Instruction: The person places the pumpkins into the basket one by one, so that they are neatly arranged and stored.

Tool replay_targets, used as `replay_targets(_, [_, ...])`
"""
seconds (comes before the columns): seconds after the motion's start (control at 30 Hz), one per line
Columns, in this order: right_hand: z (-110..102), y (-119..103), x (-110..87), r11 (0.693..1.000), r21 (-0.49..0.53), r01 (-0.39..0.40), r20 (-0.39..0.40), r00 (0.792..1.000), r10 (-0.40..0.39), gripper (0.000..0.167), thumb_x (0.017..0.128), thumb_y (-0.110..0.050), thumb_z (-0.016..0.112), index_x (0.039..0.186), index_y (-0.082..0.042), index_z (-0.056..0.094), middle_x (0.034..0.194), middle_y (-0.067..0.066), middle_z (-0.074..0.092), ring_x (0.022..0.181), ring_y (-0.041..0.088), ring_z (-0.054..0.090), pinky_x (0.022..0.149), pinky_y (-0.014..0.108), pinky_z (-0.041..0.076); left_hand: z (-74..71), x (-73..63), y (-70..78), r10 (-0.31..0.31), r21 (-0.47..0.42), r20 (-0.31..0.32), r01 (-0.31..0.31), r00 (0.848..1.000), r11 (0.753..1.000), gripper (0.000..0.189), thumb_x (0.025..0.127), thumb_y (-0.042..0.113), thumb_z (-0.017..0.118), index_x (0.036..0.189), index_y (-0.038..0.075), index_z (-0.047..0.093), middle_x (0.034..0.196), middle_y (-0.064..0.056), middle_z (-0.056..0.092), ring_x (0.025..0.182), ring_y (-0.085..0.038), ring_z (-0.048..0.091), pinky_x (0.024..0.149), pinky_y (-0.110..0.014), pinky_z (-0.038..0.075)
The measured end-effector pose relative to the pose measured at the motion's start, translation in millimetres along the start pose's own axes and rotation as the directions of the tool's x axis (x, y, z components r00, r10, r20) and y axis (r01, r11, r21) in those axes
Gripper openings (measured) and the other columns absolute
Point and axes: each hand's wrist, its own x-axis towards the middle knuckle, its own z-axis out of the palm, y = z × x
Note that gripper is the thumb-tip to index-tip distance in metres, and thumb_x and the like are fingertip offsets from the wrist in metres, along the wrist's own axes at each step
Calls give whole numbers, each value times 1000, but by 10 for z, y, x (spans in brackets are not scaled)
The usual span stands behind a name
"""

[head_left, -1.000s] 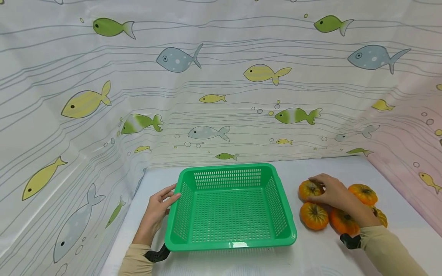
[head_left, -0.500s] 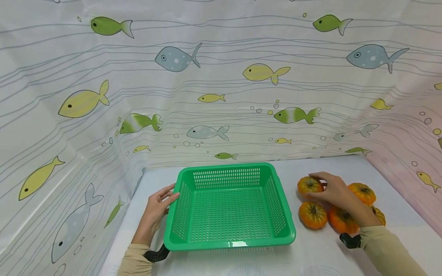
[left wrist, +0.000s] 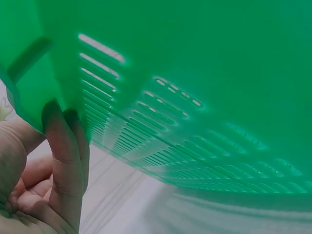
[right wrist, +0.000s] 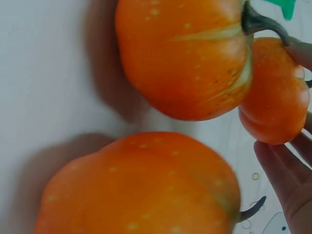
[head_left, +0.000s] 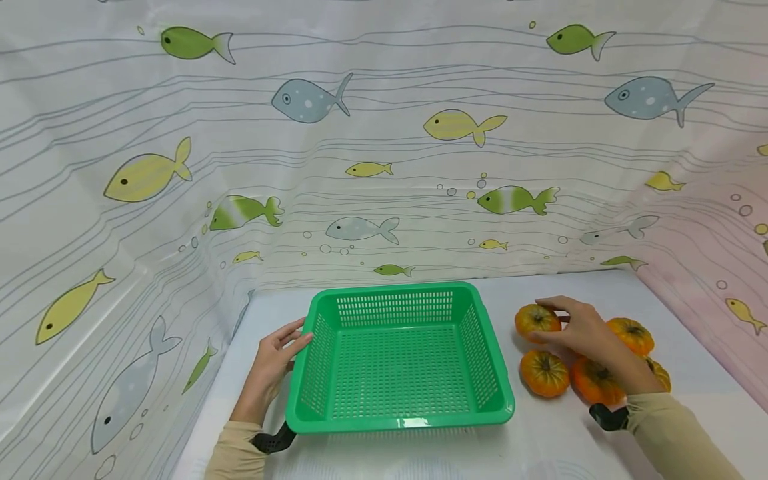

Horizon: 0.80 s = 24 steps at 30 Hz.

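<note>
My left hand [head_left: 271, 365] grips the left rim of a green plastic basket [head_left: 396, 423], thumb on the rim's upper side. From below, in the left wrist view, the fingertips [left wrist: 62, 141] bear on the basket's outer side. On the right, my right hand [head_left: 583, 335] holds a small orange pumpkin [head_left: 533, 321] between thumb and fingers. That same pumpkin [right wrist: 273, 97] shows at the right of the right wrist view, apart from the table surface in the head view as far as I can tell. The forearm partly covers other pumpkins.
Several more pumpkins lie right of the basket: one in front [head_left: 545, 373], one partly under the wrist [head_left: 594, 381], one behind the arm [head_left: 630, 335]. A white cloth with fish drawings [head_left: 420, 253] hangs around the table's back and sides.
The right hand has lifted its pumpkin slightly and moved a little left, widening the gap to the pumpkin in front. The left hand and the basket stay in place.
</note>
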Motion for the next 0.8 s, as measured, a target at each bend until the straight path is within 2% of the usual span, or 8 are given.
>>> replay_targets(0.3, [-59,-98,48,996,14,85,-38,996,-84,76,84,-48,85,141,-4,60,139,20,63,120,38,62,99,59,56,2,8,-19,7,5,7,-7,1000,1000,58,98,22,73,151,9,52,104,4,66,75,-6,70,64,-26,63])
replay_targets(0.53, [-123,-301,113,988,16,155,-59,986,-154,72,84,-42,87,140,-4,62,138,18,65,120,36,63,97,57,57,9,5,-13,9,-12,6,-9,1000,1000,57,98,21,73,151,9,53,100,4,66,76,-7,71,66,-28,64])
replay_targets(0.8, [-146,-538,195,975,24,222,-50,974,-220,71,82,-41,88,139,-7,63,138,14,65,120,33,64,97,55,58,-2,-12,-11,0,-13,2,0,1000,1000,57,99,21,73,151,10,53,103,4,66,75,-6,70,64,-26,62])
